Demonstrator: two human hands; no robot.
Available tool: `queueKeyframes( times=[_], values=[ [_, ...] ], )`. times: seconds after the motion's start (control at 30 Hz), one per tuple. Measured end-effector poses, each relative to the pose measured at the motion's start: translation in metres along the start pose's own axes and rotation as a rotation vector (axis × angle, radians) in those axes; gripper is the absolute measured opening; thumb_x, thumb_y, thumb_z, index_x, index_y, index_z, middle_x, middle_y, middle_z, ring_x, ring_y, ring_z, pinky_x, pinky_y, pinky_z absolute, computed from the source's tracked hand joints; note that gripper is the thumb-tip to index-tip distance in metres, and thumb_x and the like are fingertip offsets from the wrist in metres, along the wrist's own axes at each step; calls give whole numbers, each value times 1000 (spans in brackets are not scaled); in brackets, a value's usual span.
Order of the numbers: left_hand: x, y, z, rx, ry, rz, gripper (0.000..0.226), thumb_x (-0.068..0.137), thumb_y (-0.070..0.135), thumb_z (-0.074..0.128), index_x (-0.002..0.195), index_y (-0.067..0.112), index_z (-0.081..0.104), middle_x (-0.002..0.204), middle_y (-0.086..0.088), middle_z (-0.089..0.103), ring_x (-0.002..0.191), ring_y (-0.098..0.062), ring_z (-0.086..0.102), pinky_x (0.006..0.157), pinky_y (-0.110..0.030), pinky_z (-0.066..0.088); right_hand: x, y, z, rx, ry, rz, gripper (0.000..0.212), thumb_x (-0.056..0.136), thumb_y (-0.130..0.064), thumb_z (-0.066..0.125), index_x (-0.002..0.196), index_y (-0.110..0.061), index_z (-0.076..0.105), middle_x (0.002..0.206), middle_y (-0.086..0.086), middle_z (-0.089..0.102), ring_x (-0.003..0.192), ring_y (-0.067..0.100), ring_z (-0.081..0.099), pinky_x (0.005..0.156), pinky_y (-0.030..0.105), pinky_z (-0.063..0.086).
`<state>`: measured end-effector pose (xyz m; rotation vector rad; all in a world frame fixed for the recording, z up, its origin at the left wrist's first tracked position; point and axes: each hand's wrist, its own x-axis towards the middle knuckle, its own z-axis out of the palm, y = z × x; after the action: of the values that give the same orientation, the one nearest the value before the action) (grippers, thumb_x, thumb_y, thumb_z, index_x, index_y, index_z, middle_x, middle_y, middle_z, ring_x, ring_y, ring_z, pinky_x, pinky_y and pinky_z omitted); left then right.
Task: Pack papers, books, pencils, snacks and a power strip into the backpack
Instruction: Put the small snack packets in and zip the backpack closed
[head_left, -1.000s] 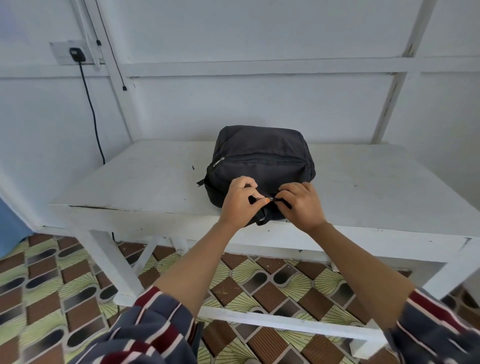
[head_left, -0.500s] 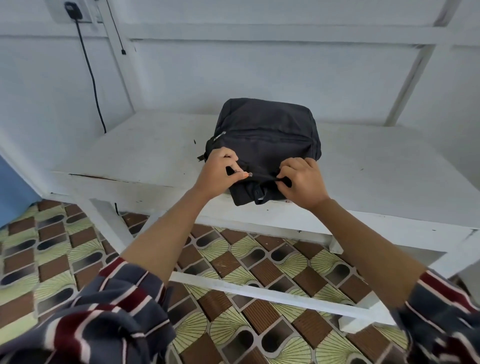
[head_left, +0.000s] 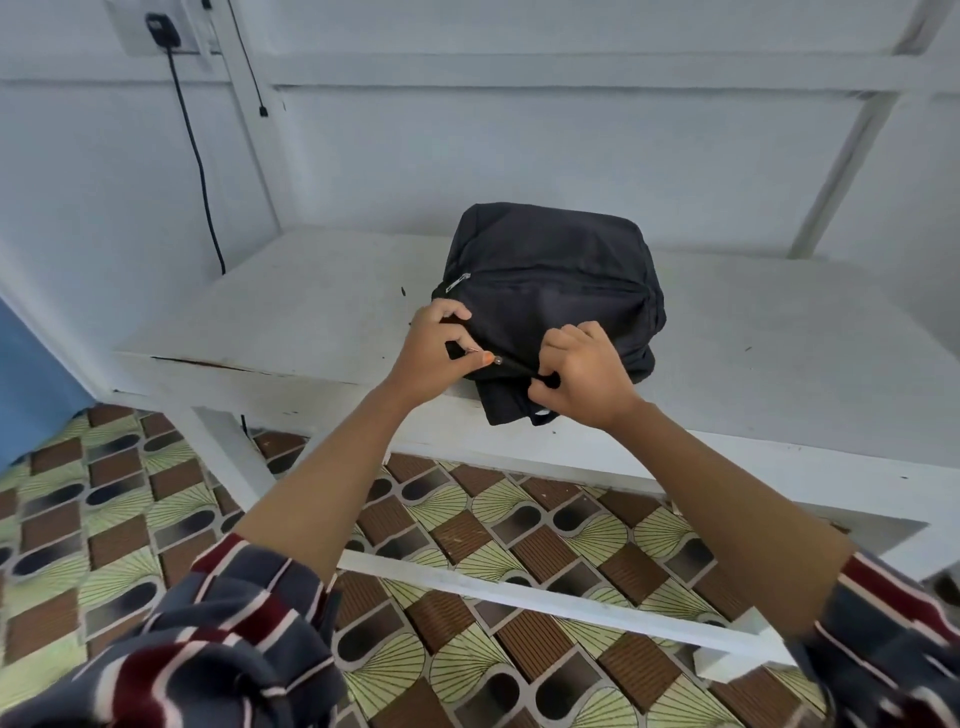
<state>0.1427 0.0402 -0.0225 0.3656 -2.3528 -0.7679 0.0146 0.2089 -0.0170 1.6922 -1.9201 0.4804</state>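
Two hands on the backpack (head_left: 556, 280), lying at the table's (head_left: 291, 312) front edge | left hand (head_left: 434, 348) pinches the zip pull (head_left: 496, 359) | right hand (head_left: 582, 379) grips the backpack beside it | advice: hold cloth taut, draw pull straight, no snagging.

left sleeve (head_left: 208, 634), lower left of frame: navy cloth with maroon bands edged in thin pale stripes, bunched near my elbow. right sleeve (head_left: 893, 639), lower right: same striped cloth, blurred at the edge. left hand (head_left: 436, 353) and right hand (head_left: 582, 374) bare, forearms (head_left: 322, 467) too.
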Motion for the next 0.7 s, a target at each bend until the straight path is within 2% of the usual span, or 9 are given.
queueKeyframes(
  times=[0.07,0.13,0.23,0.33,0.4,0.47,0.53,0.6,0.7],
  values=[
    [1,-12,-7,-20,40,-67,9,73,13,78,75,6,72,110,-1,45,109,-11,39,95,-18,27,2,0,-1,37,-54,14,23,65,-29,54,51,-11,54,58,1,50,52,20,48,63,26,26],
    [2,-23,-15,-41,70,-110,9,74,14,78,76,7,72,106,0,47,105,-11,44,91,-16,30,8,1,-2,48,-135,20,23,65,-28,61,53,-10,53,59,1,51,55,21,50,64,26,26],
    [1,-25,-24,-137,9,-139,9,78,14,74,74,9,68,87,3,56,82,-3,53,74,-8,37,23,0,0,-12,-299,56,29,79,-41,61,74,-14,52,77,-4,48,74,16,46,72,27,23],
    [3,-23,-28,-221,-68,-149,15,80,11,71,70,16,63,72,1,62,65,-3,56,63,-14,42,41,-16,5,-56,-313,74,41,78,-52,62,99,-18,51,94,-5,49,87,15,46,77,30,27],
    [5,-26,-30,-247,-99,-150,15,81,11,71,70,17,63,74,-8,66,68,-14,60,65,-23,46,50,-28,13,-108,-333,56,36,82,-43,61,105,-17,52,103,0,52,96,20,50,77,30,28],
    [6,-31,-32,-261,-120,-137,16,80,10,72,69,19,63,79,-14,68,73,-26,63,68,-33,49,56,-35,18,-91,-332,70,20,84,-29,57,96,-13,54,100,4,54,94,24,52,73,29,24],
    [6,-35,-32,-262,-130,-120,18,79,10,73,69,21,63,80,-15,68,74,-27,64,69,-35,50,59,-39,17,-56,-350,100,11,83,-24,55,82,-15,48,88,4,51,82,22,48,69,27,22],
    [7,-40,-32,-253,-138,-116,15,79,10,73,70,19,64,78,-11,66,71,-21,60,67,-32,47,59,-43,16,-24,-385,117,17,82,-23,55,76,-15,42,81,2,45,72,20,40,67,26,22],
    [10,-56,-32,-220,-85,-167,10,82,16,70,75,13,65,79,-7,65,71,-18,59,66,-30,45,57,-45,15,10,-435,147,27,82,-22,56,65,-16,37,72,-1,41,67,19,39,56,27,23]
  ],
)
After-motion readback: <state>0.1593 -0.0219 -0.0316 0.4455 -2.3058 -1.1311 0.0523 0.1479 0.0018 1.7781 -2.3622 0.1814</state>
